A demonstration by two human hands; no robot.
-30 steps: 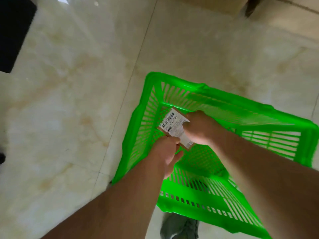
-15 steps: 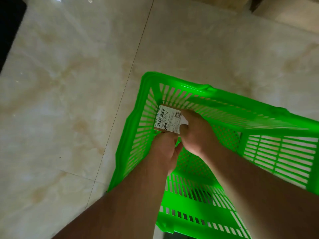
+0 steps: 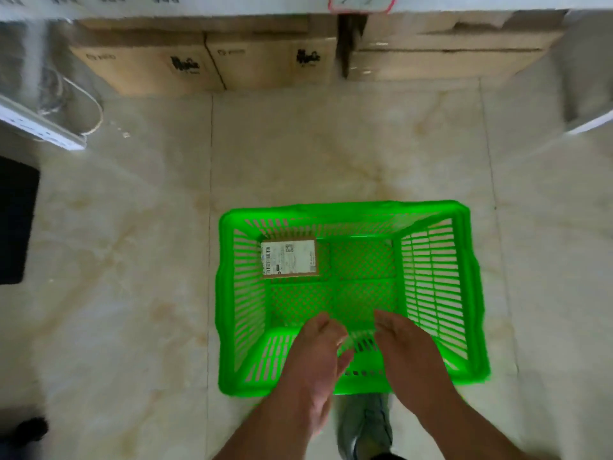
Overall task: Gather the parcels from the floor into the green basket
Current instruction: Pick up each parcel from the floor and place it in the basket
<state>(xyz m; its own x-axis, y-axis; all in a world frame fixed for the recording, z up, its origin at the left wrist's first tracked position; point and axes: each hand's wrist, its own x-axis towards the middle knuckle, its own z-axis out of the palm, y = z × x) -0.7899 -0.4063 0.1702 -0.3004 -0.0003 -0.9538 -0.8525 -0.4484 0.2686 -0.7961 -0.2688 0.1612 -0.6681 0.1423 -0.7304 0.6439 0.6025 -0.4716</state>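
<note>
The green basket (image 3: 441, 293) stands on the tiled floor in the middle of the head view. A small brown parcel (image 3: 289, 259) with a white shipping label lies flat in its far left corner. My left hand (image 3: 320, 353) and my right hand (image 3: 406, 346) hover side by side over the basket's near edge, fingers relaxed and loosely bent, holding nothing. Both hands are apart from the parcel.
Cardboard boxes (image 3: 205, 61) are stacked along the far wall under a shelf. A white power strip (image 3: 43, 127) with cables lies at the left, and a black mat (image 3: 15, 220) sits on the floor at the left edge. A shoe (image 3: 365, 423) shows below the basket.
Both hands held the parcel inside the basket; they have let it go and drawn back to the near edge. The parcel now lies flat on the basket's bottom. The view has lifted.
</note>
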